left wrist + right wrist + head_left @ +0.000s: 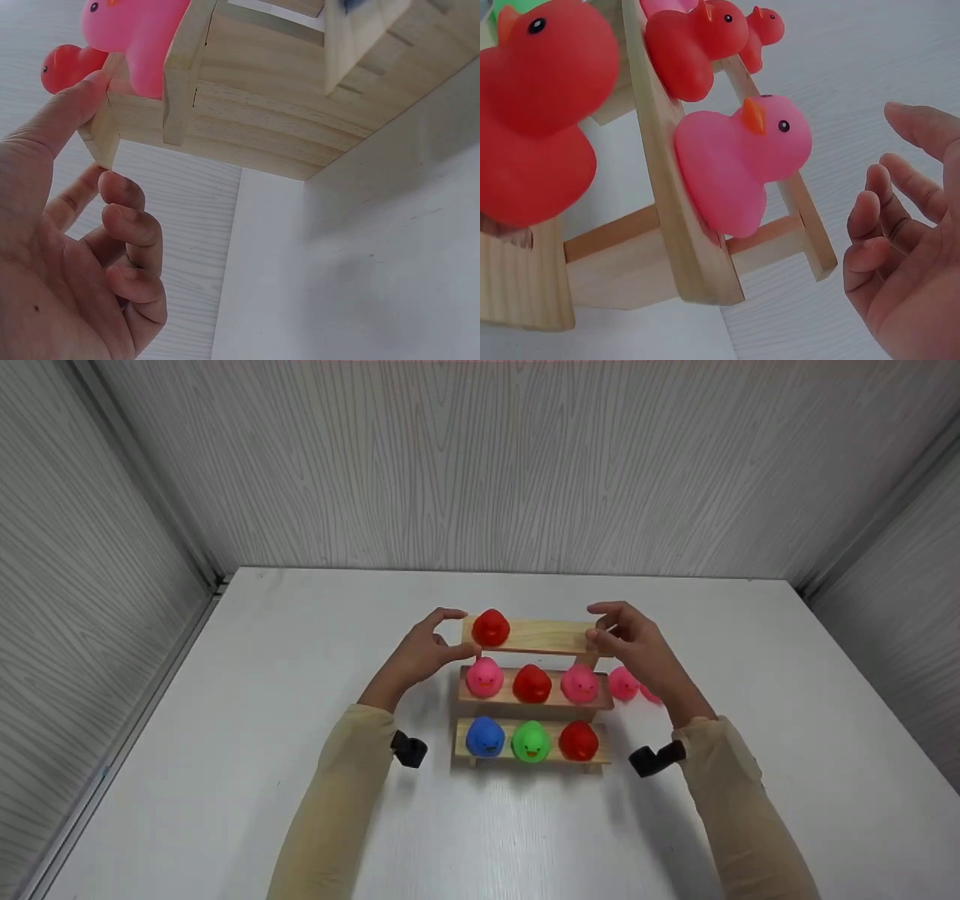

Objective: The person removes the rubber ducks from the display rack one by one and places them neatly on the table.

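A three-tier wooden shelf (555, 636) holds toy ducks. Its top board carries one red duck (491, 628) at the left end. My left hand (424, 655) pinches that end; in the left wrist view the thumb of the hand (67, 240) lies by the red duck (67, 69), with a finger at the board's other edge. At the top board's right end is my right hand (637, 649); in the right wrist view the hand (907, 255) is apart from the wood, fingers loosely bent, holding nothing.
The middle tier has a pink duck (484, 677), a red one (532, 684) and another pink one (580, 684). Below are blue (485, 737), green (531, 742) and red (578, 741) ducks. Pink ducks (623, 683) lie right of the shelf, partly behind my right hand.
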`<state>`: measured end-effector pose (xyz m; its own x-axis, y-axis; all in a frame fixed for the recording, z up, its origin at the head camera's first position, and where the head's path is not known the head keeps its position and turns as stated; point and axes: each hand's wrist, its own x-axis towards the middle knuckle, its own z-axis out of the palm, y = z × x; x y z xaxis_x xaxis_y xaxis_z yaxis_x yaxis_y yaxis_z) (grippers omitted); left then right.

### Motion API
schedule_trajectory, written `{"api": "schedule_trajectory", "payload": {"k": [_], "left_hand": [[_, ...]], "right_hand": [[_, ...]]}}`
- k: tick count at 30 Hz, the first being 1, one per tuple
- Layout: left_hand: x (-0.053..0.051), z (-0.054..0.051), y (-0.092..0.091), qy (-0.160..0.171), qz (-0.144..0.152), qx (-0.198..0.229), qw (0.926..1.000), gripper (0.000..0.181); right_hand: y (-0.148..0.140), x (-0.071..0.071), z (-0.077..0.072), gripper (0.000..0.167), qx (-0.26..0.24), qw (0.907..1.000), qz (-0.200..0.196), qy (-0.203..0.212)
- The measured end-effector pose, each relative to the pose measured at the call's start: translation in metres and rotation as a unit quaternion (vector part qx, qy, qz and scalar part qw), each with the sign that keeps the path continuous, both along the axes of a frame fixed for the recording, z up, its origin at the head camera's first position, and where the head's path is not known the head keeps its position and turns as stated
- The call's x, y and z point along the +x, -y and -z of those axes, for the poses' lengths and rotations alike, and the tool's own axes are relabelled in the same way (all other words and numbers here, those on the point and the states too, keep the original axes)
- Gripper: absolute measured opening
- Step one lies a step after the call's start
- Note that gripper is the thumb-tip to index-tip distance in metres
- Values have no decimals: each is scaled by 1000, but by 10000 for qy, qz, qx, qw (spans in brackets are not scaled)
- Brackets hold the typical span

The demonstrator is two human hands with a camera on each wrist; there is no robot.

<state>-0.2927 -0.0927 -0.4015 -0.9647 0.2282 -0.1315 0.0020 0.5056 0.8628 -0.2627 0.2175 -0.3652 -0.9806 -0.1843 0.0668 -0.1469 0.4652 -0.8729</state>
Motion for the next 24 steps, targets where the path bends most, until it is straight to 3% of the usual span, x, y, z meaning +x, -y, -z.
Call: {"api": "schedule_trajectory", "payload": {"k": [24], "left_hand": [[-4,-2,2,102,-40,-104,9999,71]], "right_hand": [[55,-11,-6,43,30,9983,-549,168]]}}
